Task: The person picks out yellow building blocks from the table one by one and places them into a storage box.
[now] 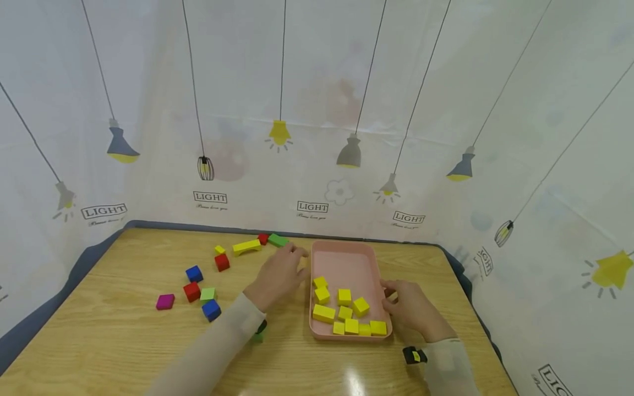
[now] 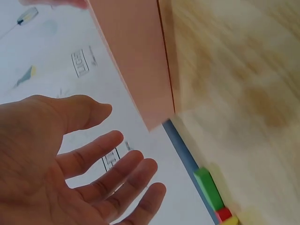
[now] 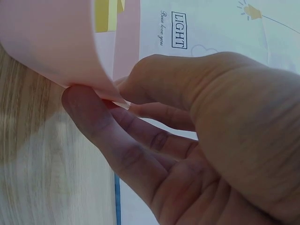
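Note:
A pink tray (image 1: 346, 264) lies on the table with several yellow blocks (image 1: 324, 313) gathered mostly in its near half. My right hand (image 1: 411, 309) pinches the tray's right rim; in the right wrist view the thumb (image 3: 159, 77) is at the rim's inner side and fingers lie against the outside. Just off the tray's left side is my left hand (image 1: 279, 275). The left wrist view shows its fingers (image 2: 129, 180) spread and loosely bent, holding nothing, with a gap to the tray wall (image 2: 140, 56).
Left of the tray lie loose blocks: red (image 1: 222, 262), blue (image 1: 211, 311), magenta (image 1: 165, 301) and light green (image 1: 208, 295). Near the back edge are a long yellow block (image 1: 246, 247) and a green block (image 1: 278, 240). A green piece (image 1: 257, 334) is partly hidden by the left sleeve.

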Tool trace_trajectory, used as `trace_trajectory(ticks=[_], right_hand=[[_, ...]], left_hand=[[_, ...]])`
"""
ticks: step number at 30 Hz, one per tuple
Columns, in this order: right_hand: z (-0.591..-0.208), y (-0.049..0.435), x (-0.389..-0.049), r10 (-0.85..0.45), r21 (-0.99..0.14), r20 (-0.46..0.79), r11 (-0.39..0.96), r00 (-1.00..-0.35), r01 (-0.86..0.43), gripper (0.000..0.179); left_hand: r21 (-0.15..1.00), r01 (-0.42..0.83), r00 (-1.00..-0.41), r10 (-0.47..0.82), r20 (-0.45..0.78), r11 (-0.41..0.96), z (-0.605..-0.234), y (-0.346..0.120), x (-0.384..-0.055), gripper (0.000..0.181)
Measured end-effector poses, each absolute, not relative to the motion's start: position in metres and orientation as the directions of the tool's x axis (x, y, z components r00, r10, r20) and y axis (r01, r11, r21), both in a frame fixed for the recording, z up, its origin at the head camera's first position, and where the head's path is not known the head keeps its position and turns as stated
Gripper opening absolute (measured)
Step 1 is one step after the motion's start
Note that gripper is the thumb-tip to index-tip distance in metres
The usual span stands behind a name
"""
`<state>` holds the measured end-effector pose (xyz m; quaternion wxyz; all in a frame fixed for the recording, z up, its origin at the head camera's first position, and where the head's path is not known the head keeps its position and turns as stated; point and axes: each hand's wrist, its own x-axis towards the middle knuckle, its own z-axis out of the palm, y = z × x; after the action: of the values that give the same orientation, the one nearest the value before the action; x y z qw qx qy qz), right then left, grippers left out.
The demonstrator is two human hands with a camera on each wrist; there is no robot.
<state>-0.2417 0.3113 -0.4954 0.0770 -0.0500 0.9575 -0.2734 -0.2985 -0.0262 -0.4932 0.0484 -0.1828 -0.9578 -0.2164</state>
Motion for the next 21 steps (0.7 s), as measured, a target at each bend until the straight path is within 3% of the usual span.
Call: trace_trajectory(ticks=[12,21], right_hand=[[-0.493,0.311,-0.243,-0.112,-0.500,-0.149,0.866,-0.982,-0.023,0.058],[-0.493,0.309,-0.243,-0.106,-0.494,-0.160,0.869,-0.981,-0.014,0.058]], left_hand=[[0.356,0.235,-0.971,0.202,0.129,0.904,-0.485,-0.099,-0.320,0.046],[0.364,0.013,-1.000,0.018,-0.009,0.931,-0.486,-0.147,-0.322,0.060]])
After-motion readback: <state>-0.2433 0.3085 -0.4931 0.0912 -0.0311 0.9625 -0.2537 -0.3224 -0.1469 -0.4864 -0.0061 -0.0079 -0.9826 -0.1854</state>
